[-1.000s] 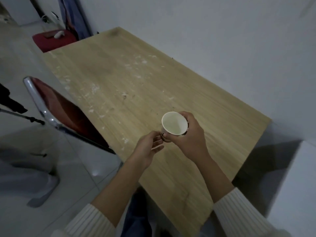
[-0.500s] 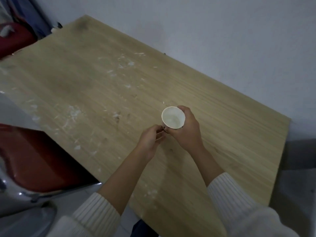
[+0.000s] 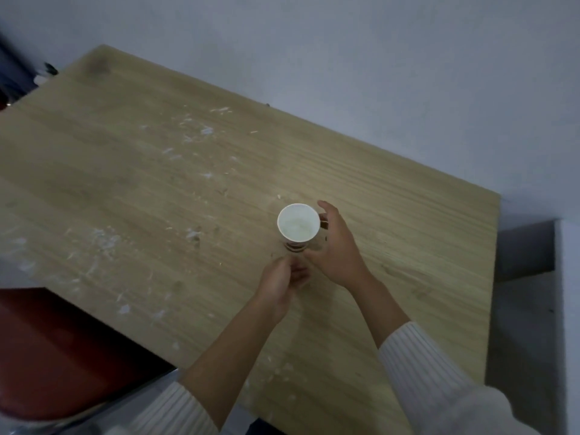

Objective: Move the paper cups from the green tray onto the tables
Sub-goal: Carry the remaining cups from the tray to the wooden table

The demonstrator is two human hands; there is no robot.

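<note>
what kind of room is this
Probably a plain indoor room, maybe a canteen or workroom: a bare wooden table smeared with white marks, pushed against a blank grey wall, with a red chair beside it.

red chair seat (image 3: 56,356) lower left | grey wall (image 3: 376,73) behind

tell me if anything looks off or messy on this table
The paper cup stands upright and looks undamaged, with the right hand opening beside it. What stands out is the wooden table: whitish flecks and smears are scattered across its left and middle, like dried residue or scraped paint. No fresh spill shows.
</note>
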